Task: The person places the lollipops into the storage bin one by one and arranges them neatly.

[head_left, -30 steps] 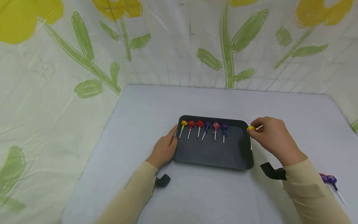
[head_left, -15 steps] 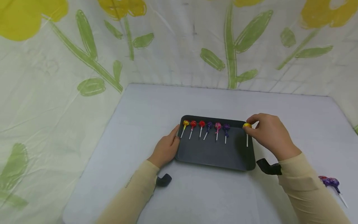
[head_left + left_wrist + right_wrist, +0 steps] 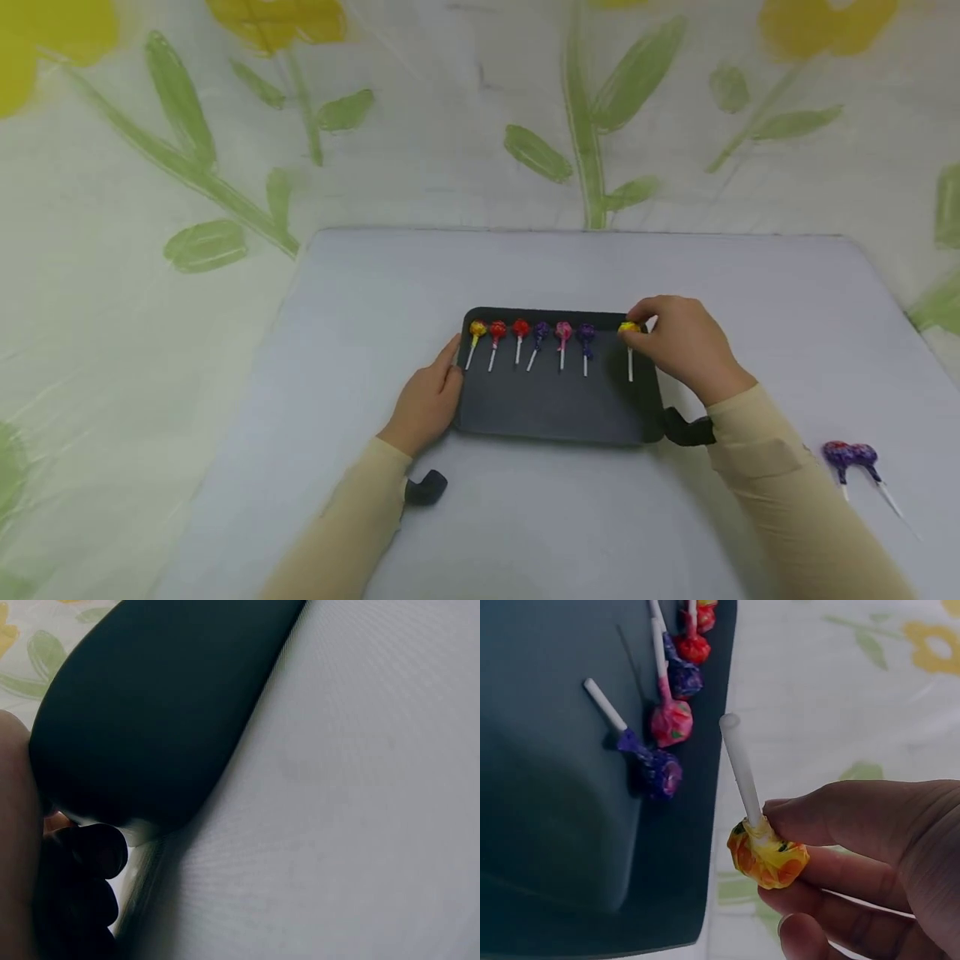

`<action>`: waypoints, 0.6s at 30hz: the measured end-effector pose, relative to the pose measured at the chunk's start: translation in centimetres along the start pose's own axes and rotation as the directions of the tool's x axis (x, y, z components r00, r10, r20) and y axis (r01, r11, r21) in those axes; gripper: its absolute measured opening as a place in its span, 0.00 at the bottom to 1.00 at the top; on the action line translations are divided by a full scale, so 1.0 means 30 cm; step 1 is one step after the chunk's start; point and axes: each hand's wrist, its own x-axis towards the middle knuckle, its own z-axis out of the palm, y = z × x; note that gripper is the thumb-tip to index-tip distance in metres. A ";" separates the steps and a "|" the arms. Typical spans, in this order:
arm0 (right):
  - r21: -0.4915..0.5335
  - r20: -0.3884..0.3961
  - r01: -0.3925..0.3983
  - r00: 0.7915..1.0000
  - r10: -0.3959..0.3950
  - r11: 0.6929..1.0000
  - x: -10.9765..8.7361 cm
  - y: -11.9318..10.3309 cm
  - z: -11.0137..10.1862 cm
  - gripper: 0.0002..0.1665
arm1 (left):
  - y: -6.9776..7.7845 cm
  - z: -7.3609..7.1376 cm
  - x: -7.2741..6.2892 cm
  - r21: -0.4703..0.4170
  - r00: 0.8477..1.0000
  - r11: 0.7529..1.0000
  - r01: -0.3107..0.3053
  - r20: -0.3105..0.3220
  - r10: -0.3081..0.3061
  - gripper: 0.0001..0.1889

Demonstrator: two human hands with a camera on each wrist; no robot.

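A dark grey tray (image 3: 540,408) lies on the table, gripped at its left edge by my left hand (image 3: 426,400). In the left wrist view, curled fingers (image 3: 101,851) show below the tray's outer wall. Over the tray's right end, my right hand (image 3: 686,342) pinches a yellow-wrapped lollipop (image 3: 769,859) by its head, between thumb and fingers. Its white stick points toward me in the head view. Along the tray's far side lies a row of several lollipops: one yellow (image 3: 477,329), two red (image 3: 521,327), a pink one (image 3: 563,332) and two purple (image 3: 586,333).
Two more purple lollipops (image 3: 851,454), with some red on one wrapper, lie on the white table (image 3: 525,517) beside my right sleeve. Behind the table's far edge hangs a pale sheet (image 3: 420,183) printed with yellow flowers and green leaves.
My right hand has moved left from outside the tray to over its right end. The yellow lollipop's stick has swung from pointing right to pointing toward me. My left hand keeps its grip.
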 end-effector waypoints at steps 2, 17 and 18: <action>0.008 0.009 0.022 1.000 -0.022 1.000 0.025 -0.025 0.016 0.15 | -0.014 -0.024 -0.013 -0.003 1.000 1.000 0.017 -0.025 -0.017 0.30; -0.010 0.045 -0.037 0.998 0.038 0.999 0.003 0.022 0.022 0.18 | 0.009 0.007 0.000 0.000 1.000 1.000 -0.021 0.003 0.021 0.30; -0.010 0.047 -0.036 0.998 0.037 0.999 0.004 0.023 0.026 0.18 | 0.011 0.008 -0.001 -0.002 1.000 1.000 -0.022 -0.001 0.022 0.30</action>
